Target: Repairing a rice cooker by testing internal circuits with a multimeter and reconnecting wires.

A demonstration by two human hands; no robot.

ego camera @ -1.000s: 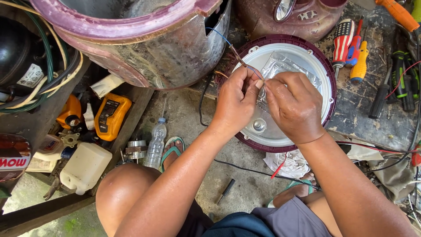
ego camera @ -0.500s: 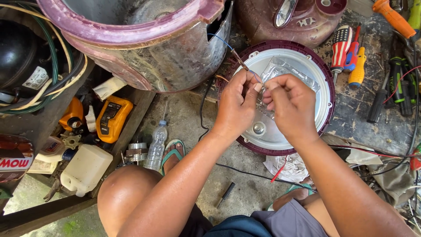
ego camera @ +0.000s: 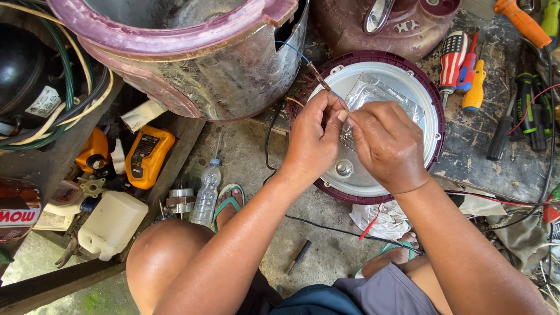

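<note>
The gutted cooker body (ego camera: 192,64), maroon rim and dented metal wall, lies tipped on its side at the top left so its open side faces me and its wiring can come out. Just to its right, flat on the concrete floor (ego camera: 245,169), sits the round lid (ego camera: 431,140), inner face up, with a clear plastic packet (ego camera: 388,96) lying in it; I work right over it, so anything I drop lands in the dish and not in the dirt. A second maroon housing (ego camera: 408,26) stands behind the lid, out of the way. Screwdrivers (ego camera: 466,73) lie in a row to the right of the lid, near my right side for a quick grab. The yellow meter (ego camera: 146,154) rests in the wooden tray on the left, next to a white jug (ego camera: 111,224), and a small water bottle (ego camera: 205,195) stands by my sandal.

My left hand (ego camera: 312,140) and right hand (ego camera: 388,146) meet above the lid, fingertips pinched narrow and touching. Between them I hold the thin wires (ego camera: 318,74) that run out of a slot in the cooker body, a blue strand and a brown sleeved one, kept taut enough to work the bare ends together. How far the ends are joined I cannot tell, my fingers cover them.
</note>
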